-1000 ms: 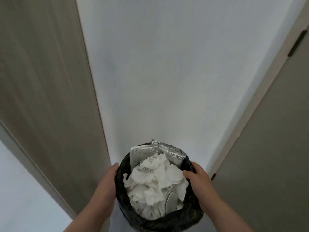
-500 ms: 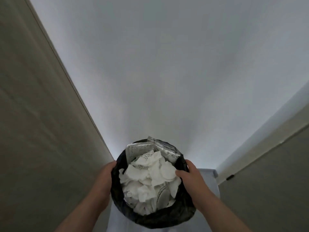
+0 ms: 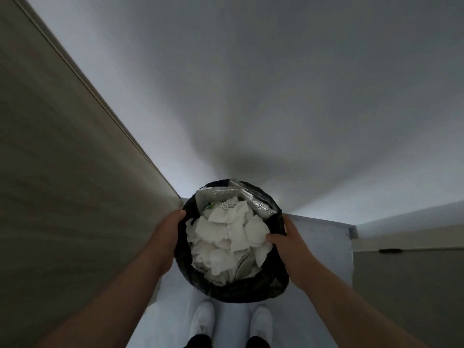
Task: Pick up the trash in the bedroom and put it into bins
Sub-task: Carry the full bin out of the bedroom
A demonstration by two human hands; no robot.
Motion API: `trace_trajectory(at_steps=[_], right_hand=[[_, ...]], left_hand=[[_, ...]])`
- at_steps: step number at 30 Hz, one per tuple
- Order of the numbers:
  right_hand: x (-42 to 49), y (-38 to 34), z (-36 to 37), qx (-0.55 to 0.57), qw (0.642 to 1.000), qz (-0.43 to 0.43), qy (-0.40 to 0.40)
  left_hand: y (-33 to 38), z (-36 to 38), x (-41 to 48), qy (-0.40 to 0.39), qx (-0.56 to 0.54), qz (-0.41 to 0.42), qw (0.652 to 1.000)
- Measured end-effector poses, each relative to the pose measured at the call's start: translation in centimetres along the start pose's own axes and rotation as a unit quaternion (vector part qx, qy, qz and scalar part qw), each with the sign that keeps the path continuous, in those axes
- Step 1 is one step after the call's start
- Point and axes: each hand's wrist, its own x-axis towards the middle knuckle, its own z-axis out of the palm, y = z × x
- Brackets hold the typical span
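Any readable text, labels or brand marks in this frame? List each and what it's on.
None readable.
Wrapper on top of the trash in the bin: grey print and a green spot, too blurred to read.
Silver foil packets: no text visible.

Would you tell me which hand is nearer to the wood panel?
Left. The left hand holds the bin on the side next to the wood panel; the right hand holds the opposite side, with the bin between it and the panel.
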Motion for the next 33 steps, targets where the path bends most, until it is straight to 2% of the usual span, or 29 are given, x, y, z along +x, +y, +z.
trace_trajectory(at_steps=[5, 10, 15, 19, 24, 28, 33], right_hand=[[7.4, 5.6, 3.0, -0.030, 0.999, 0.019, 0.020], [14.5, 11.5, 6.2, -0.076, 0.997, 0.026, 0.003], [20.5, 15.9, 8.5, -0.079, 0.995, 0.047, -0.022], [24.6, 18.7, 10.1, -0.067, 0.996, 0.058, -0.026], [28.2, 20.1, 11.8, -0.053, 0.995, 0.074, -0.046], [29.9, 21.1, 12.9, -0.043, 0.994, 0.091, -0.031], [30.3, 22.0, 14.0, -0.040, 0.993, 0.111, -0.032]], left_hand=[[-5.2, -1.3, 9.3, 0.018, 0.024, -0.028, 0.999], [-9.7, -2.5, 18.1, 0.030, 0.048, -0.034, 0.998], [-12.7, -3.4, 25.3, 0.024, 0.049, -0.061, 0.997], [-14.7, -3.7, 30.2, 0.028, 0.063, -0.041, 0.997], [-15.4, -3.8, 33.8, 0.030, 0.040, -0.042, 0.998], [-15.7, -4.0, 35.3, 0.060, 0.028, -0.022, 0.998], [-16.6, -4.4, 35.9, 0.049, 0.040, 0.004, 0.998]])
